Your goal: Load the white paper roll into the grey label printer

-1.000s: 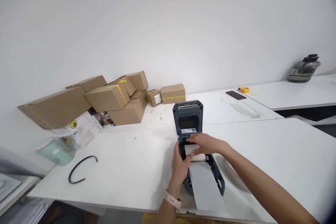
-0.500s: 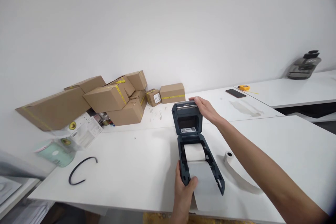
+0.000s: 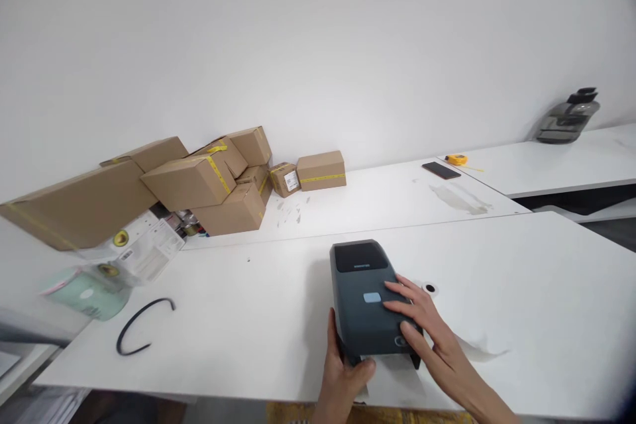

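A dark blue-grey label printer (image 3: 365, 324) stands on the white table with its lid down, a light blue button on top. My left hand (image 3: 342, 374) grips its near left corner, the thumb at the front edge by the paper and the fingers along the side. On the right part of the lid rests my right hand (image 3: 427, 321), fingers spread, holding nothing. White paper (image 3: 395, 381) comes out under the printer's front. Right of the printer lies a small paper roll (image 3: 430, 289), its loose strip (image 3: 479, 350) partly hidden behind my right hand and wrist.
Cardboard boxes (image 3: 193, 182) are piled at the back left, with a smaller box (image 3: 322, 171) nearby. A green pouch (image 3: 92, 295) and a black cable (image 3: 130, 328) lie left. A phone (image 3: 441, 170), tape measure (image 3: 456, 159) and bottle (image 3: 569, 118) are at the back right.
The printer's lid has swung down over the paper roll inside. My right hand has moved from the raised lid's edge to lying on top of it. My left hand keeps its grip.
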Motion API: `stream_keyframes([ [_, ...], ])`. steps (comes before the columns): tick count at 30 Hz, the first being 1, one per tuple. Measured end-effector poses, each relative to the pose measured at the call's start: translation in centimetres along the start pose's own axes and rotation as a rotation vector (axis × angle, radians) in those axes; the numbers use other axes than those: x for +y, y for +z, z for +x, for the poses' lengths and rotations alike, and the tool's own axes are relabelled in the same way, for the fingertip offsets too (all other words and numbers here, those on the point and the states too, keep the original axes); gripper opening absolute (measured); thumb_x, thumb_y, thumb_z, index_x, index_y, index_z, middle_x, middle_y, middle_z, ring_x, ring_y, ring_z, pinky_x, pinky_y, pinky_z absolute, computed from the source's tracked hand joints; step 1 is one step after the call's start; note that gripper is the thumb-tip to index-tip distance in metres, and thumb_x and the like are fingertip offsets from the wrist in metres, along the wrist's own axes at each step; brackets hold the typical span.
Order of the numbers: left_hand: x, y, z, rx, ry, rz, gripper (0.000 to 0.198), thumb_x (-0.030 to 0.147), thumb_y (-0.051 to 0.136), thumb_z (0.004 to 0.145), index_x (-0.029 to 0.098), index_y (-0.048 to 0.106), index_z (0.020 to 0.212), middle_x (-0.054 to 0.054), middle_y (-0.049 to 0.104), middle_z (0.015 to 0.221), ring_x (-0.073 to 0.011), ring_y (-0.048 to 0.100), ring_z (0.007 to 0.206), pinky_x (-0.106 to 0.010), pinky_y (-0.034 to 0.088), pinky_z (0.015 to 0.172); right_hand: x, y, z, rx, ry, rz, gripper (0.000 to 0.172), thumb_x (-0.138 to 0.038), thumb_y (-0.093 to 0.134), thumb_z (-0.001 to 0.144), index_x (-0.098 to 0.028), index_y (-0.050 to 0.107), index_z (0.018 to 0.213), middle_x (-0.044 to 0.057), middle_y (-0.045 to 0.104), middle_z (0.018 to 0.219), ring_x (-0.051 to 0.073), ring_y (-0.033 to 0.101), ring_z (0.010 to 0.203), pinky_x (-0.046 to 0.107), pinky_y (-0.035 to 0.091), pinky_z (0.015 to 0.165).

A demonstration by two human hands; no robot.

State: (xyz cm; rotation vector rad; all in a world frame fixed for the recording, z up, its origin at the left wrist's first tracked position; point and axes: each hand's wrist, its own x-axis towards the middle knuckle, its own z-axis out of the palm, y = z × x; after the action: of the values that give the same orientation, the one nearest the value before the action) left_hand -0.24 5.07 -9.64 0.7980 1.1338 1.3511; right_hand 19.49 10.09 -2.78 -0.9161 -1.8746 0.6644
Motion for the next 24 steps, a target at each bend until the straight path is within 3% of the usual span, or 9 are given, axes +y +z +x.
stream_keyframes([
  [3, -0.8, -0.3, -0.1, -0.039, 0.058, -0.090, 0.140, 0.058, 0.090, 0.050, 0.022, 0.013, 0.161, -0.020, 0.048, 0.152, -0.0405, 0.051, 0.135, -0.048, 0.040, 0.114, 0.5, 1.0, -0.8, 0.071, 0.024, 0.013, 0.030, -0.039, 0.052, 0.098, -0.040, 0.070, 0.121, 0.003, 0.056, 0.147, 0.037, 0.037, 0.146, 0.066, 0.038, 0.113],
  [7, -1.5, -0.5, -0.2, 0.040, 0.026, -0.054, 0.148, 0.060, 0.090, 0.047, 0.020, 0.004, 0.161, -0.019, 0.047, 0.154, -0.0394, 0.047, 0.138, -0.044, 0.041, 0.114, 0.6, 2.2, -1.4, 0.201, 0.042, 0.084, 0.024, -0.037, 0.052, 0.098, -0.039, 0.075, 0.107, 0.005, 0.063, 0.137, 0.038, 0.040, 0.143, 0.071, 0.035, 0.112],
  [11, -1.3, -0.9, -0.3, -0.016, -0.032, -0.041, 0.156, 0.058, 0.090, 0.048, 0.020, -0.010, 0.161, -0.020, 0.041, 0.158, -0.0401, 0.049, 0.137, -0.045, 0.042, 0.114, 0.9, 3.6, -2.6, 0.264, 0.193, 0.191, 0.021, -0.040, 0.056, 0.096, -0.038, 0.072, 0.110, 0.005, 0.057, 0.144, 0.038, 0.038, 0.144, 0.070, 0.032, 0.114],
  [14, -0.4, -1.0, -0.7, -0.091, -0.003, -0.007, 0.143, 0.049, 0.089, 0.059, 0.023, -0.008, 0.161, -0.015, 0.039, 0.160, -0.0364, 0.044, 0.143, -0.043, 0.037, 0.118, 1.5, 4.5, -3.3, 0.316, 0.387, 0.331, 0.049, -0.047, 0.062, 0.092, -0.041, 0.052, 0.139, 0.003, 0.037, 0.161, 0.035, 0.028, 0.151, 0.067, 0.025, 0.119],
  [17, 0.5, -0.6, -1.1, -0.062, 0.019, -0.031, 0.136, 0.057, 0.085, 0.063, 0.021, 0.000, 0.162, -0.015, 0.036, 0.162, -0.0355, 0.039, 0.146, -0.041, 0.037, 0.119, 2.3, 5.1, -3.8, 0.282, 0.578, 0.480, 0.072, -0.057, 0.059, 0.089, -0.039, 0.032, 0.153, 0.004, 0.027, 0.167, 0.034, 0.026, 0.152, 0.063, 0.027, 0.120],
  [20, 1.1, 0.0, -1.2, 0.065, -0.033, -0.049, 0.124, 0.068, 0.077, 0.068, 0.020, 0.011, 0.162, -0.014, 0.032, 0.164, -0.0350, 0.036, 0.149, -0.038, 0.039, 0.117, 2.9, 5.3, -4.2, 0.205, 0.694, 0.524, 0.076, -0.064, 0.052, 0.089, -0.038, 0.029, 0.156, 0.004, 0.030, 0.166, 0.033, 0.031, 0.151, 0.058, 0.032, 0.119],
  [24, 1.4, 0.6, -0.9, 0.143, -0.134, -0.007, 0.110, 0.067, 0.072, 0.074, 0.024, 0.018, 0.161, -0.011, 0.030, 0.165, -0.0344, 0.037, 0.148, -0.035, 0.046, 0.110, 3.1, 5.1, -4.5, 0.176, 0.747, 0.512, 0.086, -0.070, 0.056, 0.082, -0.034, 0.032, 0.156, 0.006, 0.036, 0.163, 0.035, 0.034, 0.149, 0.055, 0.036, 0.117],
])
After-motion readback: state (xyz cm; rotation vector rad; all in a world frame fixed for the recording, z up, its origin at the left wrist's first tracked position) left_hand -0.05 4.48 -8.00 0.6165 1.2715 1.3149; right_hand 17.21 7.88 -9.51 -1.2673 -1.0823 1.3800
